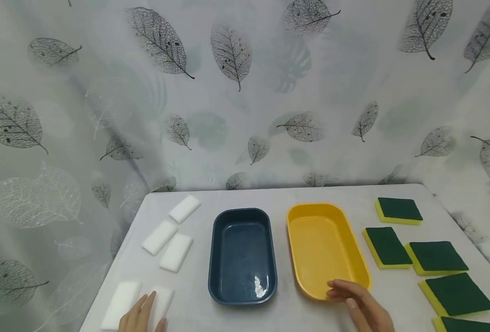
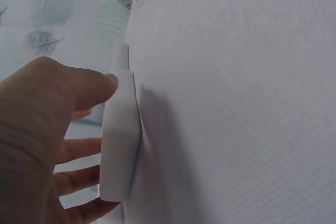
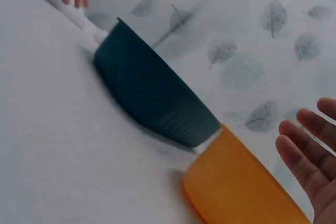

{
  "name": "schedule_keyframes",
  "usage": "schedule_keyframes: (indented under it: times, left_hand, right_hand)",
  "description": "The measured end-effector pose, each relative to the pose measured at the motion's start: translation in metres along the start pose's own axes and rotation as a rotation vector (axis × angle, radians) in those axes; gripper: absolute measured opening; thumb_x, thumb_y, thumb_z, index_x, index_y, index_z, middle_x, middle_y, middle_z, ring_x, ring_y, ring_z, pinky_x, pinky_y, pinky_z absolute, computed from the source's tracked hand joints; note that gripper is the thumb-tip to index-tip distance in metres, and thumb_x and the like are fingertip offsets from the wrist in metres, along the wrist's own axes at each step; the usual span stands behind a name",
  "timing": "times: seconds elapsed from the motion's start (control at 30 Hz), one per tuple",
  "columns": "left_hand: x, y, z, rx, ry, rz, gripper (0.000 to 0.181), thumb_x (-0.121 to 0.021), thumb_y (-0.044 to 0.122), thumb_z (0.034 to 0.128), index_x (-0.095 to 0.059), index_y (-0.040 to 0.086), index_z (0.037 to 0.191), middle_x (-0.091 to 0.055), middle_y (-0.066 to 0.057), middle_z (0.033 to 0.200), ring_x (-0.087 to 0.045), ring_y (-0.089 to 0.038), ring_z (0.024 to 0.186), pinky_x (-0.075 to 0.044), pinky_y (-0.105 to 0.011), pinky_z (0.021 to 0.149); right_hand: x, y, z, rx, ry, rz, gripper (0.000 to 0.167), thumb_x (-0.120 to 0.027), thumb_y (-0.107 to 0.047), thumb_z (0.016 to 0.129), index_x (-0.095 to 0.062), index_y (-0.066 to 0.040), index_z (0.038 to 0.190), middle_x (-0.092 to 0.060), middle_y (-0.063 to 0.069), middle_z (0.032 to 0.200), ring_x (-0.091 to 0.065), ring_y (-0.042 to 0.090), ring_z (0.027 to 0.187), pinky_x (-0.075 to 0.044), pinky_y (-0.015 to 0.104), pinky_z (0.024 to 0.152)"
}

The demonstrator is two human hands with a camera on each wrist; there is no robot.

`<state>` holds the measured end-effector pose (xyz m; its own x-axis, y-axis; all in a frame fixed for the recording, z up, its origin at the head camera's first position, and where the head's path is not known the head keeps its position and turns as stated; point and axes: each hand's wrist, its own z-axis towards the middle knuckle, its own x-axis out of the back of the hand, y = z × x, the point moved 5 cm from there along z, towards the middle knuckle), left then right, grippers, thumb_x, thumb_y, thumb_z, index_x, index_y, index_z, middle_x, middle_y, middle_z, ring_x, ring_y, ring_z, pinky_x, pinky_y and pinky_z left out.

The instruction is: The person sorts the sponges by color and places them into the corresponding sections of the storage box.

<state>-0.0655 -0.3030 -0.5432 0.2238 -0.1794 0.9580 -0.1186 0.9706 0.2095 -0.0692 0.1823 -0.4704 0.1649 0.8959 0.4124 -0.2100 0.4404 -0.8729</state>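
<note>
A white block-shaped sponge (image 1: 162,302) lies at the near left of the table; my left hand (image 1: 139,313) is over it. In the left wrist view, the thumb is at the top edge of the sponge (image 2: 119,140) and the loosely extended fingers reach past its far side; firm contact is not clear. My right hand (image 1: 361,302) hovers over the near right corner of the yellow tray (image 1: 325,249), fingers extended, holding nothing. The right wrist view shows those spread fingers (image 3: 310,145) apart from the tray. Left of it stands a dark blue tray (image 1: 242,258).
More white sponges (image 1: 176,252) lie left of the blue tray, one (image 1: 122,304) right beside my left hand. Several green-and-yellow scouring sponges (image 1: 398,210) lie along the right side. A leaf-patterned curtain (image 1: 249,106) hangs behind the white table (image 1: 286,318).
</note>
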Motion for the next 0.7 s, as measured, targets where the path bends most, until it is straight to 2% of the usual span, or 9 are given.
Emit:
schedule_keyframes:
  times: [0.07, 0.17, 0.27, 0.33, 0.4, 0.47, 0.53, 0.6, 0.7]
  left_hand:
    - [-0.004, 0.0, 0.002, 0.025, -0.088, 0.007, 0.075, -0.082, 0.027, 0.0833, -0.052, -0.007, 0.143, -0.056, -0.035, 0.138, -0.056, -0.059, 0.117, -0.047, -0.077, 0.092]
    - [-0.008, -0.001, 0.004, 0.046, -0.174, 0.009, 0.081, -0.08, 0.028, 0.0845, -0.046, -0.01, 0.147, -0.051, -0.038, 0.14, -0.053, -0.061, 0.119, -0.045, -0.079, 0.094]
    - [-0.007, 0.0, 0.004, 0.028, -0.151, 0.009, 0.082, -0.082, 0.027, 0.0831, -0.045, -0.009, 0.147, -0.054, -0.037, 0.137, -0.054, -0.058, 0.116, -0.047, -0.076, 0.091]
    - [-0.005, 0.001, 0.003, 0.017, -0.128, 0.015, 0.082, -0.083, 0.027, 0.0823, -0.046, -0.007, 0.147, -0.056, -0.034, 0.135, -0.056, -0.056, 0.114, -0.049, -0.074, 0.09]
    - [-0.002, 0.002, 0.003, 0.018, -0.129, 0.022, 0.082, -0.083, 0.027, 0.0821, -0.046, -0.006, 0.148, -0.057, -0.032, 0.134, -0.057, -0.055, 0.113, -0.051, -0.074, 0.089]
    - [0.001, 0.002, 0.006, 0.029, -0.143, 0.022, 0.081, -0.081, 0.028, 0.0834, -0.046, -0.004, 0.148, -0.057, -0.029, 0.135, -0.058, -0.055, 0.114, -0.052, -0.074, 0.089]
    - [0.005, 0.003, 0.007, 0.025, -0.128, 0.005, 0.079, -0.081, 0.029, 0.0837, -0.047, -0.003, 0.148, -0.058, -0.028, 0.135, -0.059, -0.054, 0.114, -0.053, -0.073, 0.087]
    - [0.01, 0.006, 0.008, -0.004, -0.072, -0.013, 0.078, -0.082, 0.028, 0.082, -0.05, -0.001, 0.146, -0.061, -0.025, 0.133, -0.061, -0.052, 0.111, -0.056, -0.071, 0.083]
    - [0.019, 0.014, 0.011, -0.1, 0.087, -0.053, 0.078, -0.088, 0.023, 0.074, -0.055, 0.002, 0.141, -0.065, -0.023, 0.127, -0.064, -0.048, 0.103, -0.058, -0.065, 0.076]
  right_hand:
    - [-0.016, -0.002, -0.003, -0.031, -0.116, 0.052, 0.027, -0.045, -0.002, 0.11, -0.059, -0.004, 0.133, -0.072, 0.005, 0.124, -0.071, 0.01, 0.1, -0.06, 0.019, 0.087]
    - [-0.04, 0.004, -0.004, -0.18, -0.324, 0.153, 0.031, -0.05, -0.014, 0.11, -0.054, -0.006, 0.14, -0.068, 0.011, 0.134, -0.07, 0.007, 0.107, -0.057, 0.015, 0.091]
    - [-0.059, 0.01, -0.007, -0.289, -0.532, 0.232, 0.047, -0.053, -0.025, 0.11, -0.045, -0.006, 0.151, -0.057, 0.018, 0.15, -0.062, -0.005, 0.118, -0.049, 0.007, 0.098]
    - [-0.069, 0.011, -0.01, -0.312, -0.631, 0.289, 0.055, -0.054, -0.029, 0.109, -0.04, -0.005, 0.156, -0.046, 0.022, 0.159, -0.055, -0.012, 0.124, -0.044, 0.004, 0.101]
    - [-0.078, 0.011, -0.013, -0.287, -0.675, 0.312, 0.059, -0.055, -0.03, 0.109, -0.036, -0.003, 0.159, -0.04, 0.026, 0.162, -0.048, -0.018, 0.127, -0.042, 0.005, 0.105]
    - [-0.086, 0.011, -0.014, -0.235, -0.673, 0.297, 0.062, -0.056, -0.028, 0.109, -0.033, -0.001, 0.159, -0.037, 0.028, 0.162, -0.042, -0.019, 0.131, -0.042, 0.007, 0.109]
    - [-0.093, 0.012, -0.015, -0.221, -0.66, 0.273, 0.066, -0.057, -0.031, 0.108, -0.03, -0.001, 0.16, -0.035, 0.028, 0.164, -0.039, -0.02, 0.133, -0.04, 0.005, 0.11]
    - [-0.099, 0.016, -0.015, -0.258, -0.646, 0.266, 0.07, -0.058, -0.035, 0.107, -0.028, -0.005, 0.163, -0.033, 0.025, 0.166, -0.041, -0.007, 0.144, -0.039, 0.004, 0.11]
    - [-0.109, 0.022, -0.013, -0.405, -0.642, 0.355, 0.075, -0.056, -0.046, 0.106, -0.023, -0.014, 0.166, -0.026, 0.022, 0.171, -0.037, 0.021, 0.155, -0.041, 0.003, 0.106]
